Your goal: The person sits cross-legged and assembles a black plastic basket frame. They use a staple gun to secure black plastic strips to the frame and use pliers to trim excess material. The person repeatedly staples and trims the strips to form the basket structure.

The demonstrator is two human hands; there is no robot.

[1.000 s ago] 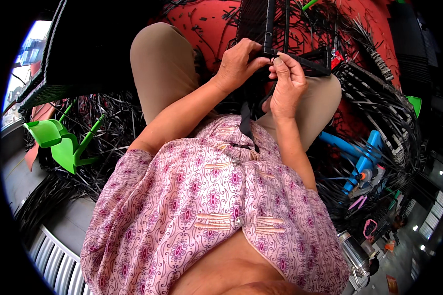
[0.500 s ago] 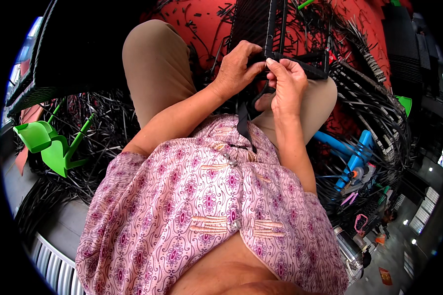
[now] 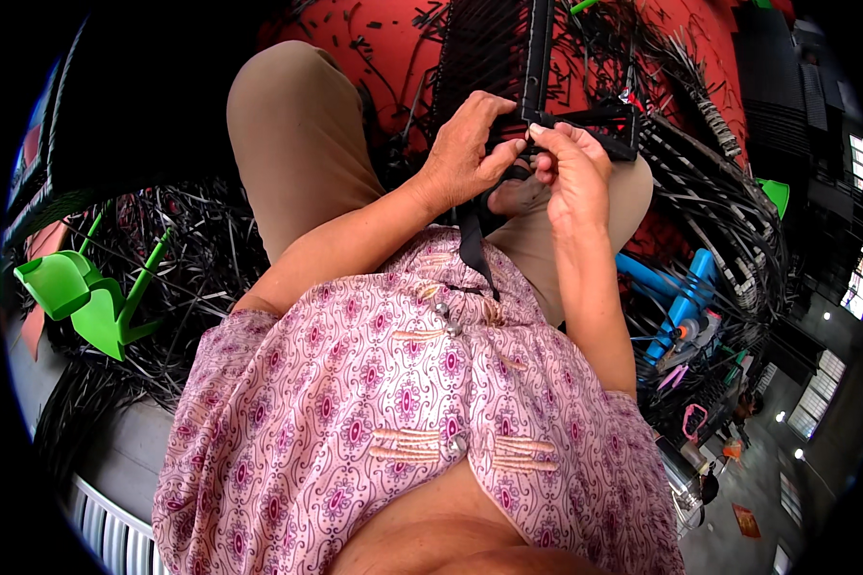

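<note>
Step in hand — fastening: left hand (image 3: 465,153) and right hand (image 3: 571,168) both pinch the black strap (image 3: 472,240) at the frame (image 3: 604,125). Next move likely calls for a firm, even pull — fingers stay close.

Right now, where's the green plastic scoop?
Head view, far left: the green plastic scoop lies on black strips beside the person's left knee, away from both hands.

hands (image 3: 523,158) on frame (image 3: 585,120) above lap | funnel (image 3: 77,292) left | strap (image 3: 472,240) below hands
</note>
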